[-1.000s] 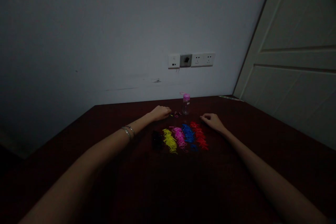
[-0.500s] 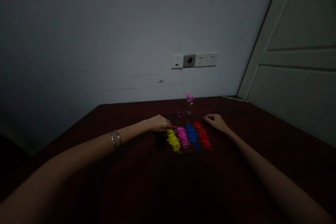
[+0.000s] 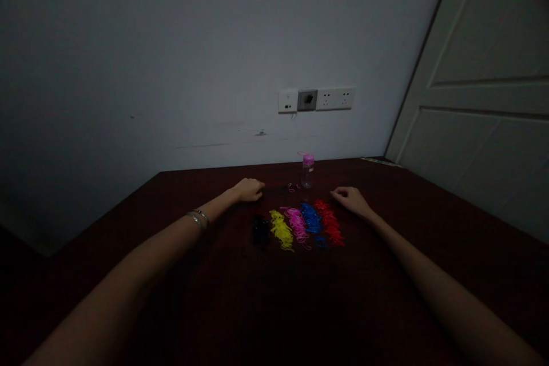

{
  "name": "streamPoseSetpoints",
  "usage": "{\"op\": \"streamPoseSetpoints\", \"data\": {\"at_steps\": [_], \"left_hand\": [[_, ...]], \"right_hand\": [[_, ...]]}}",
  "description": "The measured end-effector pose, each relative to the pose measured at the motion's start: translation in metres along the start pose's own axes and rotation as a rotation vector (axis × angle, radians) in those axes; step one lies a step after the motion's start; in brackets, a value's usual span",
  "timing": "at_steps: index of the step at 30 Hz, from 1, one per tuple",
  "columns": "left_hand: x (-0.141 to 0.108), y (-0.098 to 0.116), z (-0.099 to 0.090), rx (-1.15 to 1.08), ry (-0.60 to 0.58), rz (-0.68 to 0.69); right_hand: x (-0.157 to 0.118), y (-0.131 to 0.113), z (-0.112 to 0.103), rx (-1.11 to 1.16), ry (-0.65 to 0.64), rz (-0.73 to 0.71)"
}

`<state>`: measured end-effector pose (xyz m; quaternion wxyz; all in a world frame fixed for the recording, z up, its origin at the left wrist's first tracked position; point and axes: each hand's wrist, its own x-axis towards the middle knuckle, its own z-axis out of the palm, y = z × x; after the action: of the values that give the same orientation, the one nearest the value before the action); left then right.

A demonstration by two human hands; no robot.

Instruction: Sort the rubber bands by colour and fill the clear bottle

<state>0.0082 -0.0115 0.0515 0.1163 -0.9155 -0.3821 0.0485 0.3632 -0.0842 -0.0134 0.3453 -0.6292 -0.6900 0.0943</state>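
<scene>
On the dark table (image 3: 231,297), small thin elastic bands lie sorted by colour in rows: a black pile (image 3: 260,230), a yellow pile (image 3: 282,231), a pink pile (image 3: 297,225), a blue pile (image 3: 311,218) and a red pile (image 3: 330,222). My left hand (image 3: 249,189) is behind the black pile, palm down, a finger stretched to the right; nothing shows in it. Right of the red pile, my right hand (image 3: 351,200) rests with curled fingers, thumb and finger close together. Whether it holds anything is too dark to tell.
A clear bottle with a pink cap (image 3: 307,170) stands behind the piles. Beside it lie a few loose pink and dark bands (image 3: 291,187). The wall carries a row of sockets (image 3: 316,100); a pale door (image 3: 480,91) is at the right.
My left hand has moved back and to the left, away from the tops of the yellow and pink piles, uncovering the black pile. My right hand stays in place.
</scene>
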Motion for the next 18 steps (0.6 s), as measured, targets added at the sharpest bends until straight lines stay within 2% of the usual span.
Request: {"op": "streamPoseSetpoints", "data": {"at_steps": [4, 6, 11, 18], "left_hand": [[0.007, -0.018, 0.019, -0.122, 0.061, -0.304], [0.008, -0.021, 0.028, -0.206, 0.104, -0.397], [0.009, -0.018, 0.044, -0.310, 0.176, -0.446], [0.008, -0.015, 0.052, -0.324, 0.225, -0.494]], "right_hand": [[0.001, -0.001, -0.001, 0.009, -0.001, 0.017], [0.001, -0.001, -0.001, 0.014, -0.002, 0.017], [0.001, 0.000, -0.001, 0.013, 0.001, 0.013], [0.001, 0.000, -0.002, 0.029, -0.015, 0.000]]}}
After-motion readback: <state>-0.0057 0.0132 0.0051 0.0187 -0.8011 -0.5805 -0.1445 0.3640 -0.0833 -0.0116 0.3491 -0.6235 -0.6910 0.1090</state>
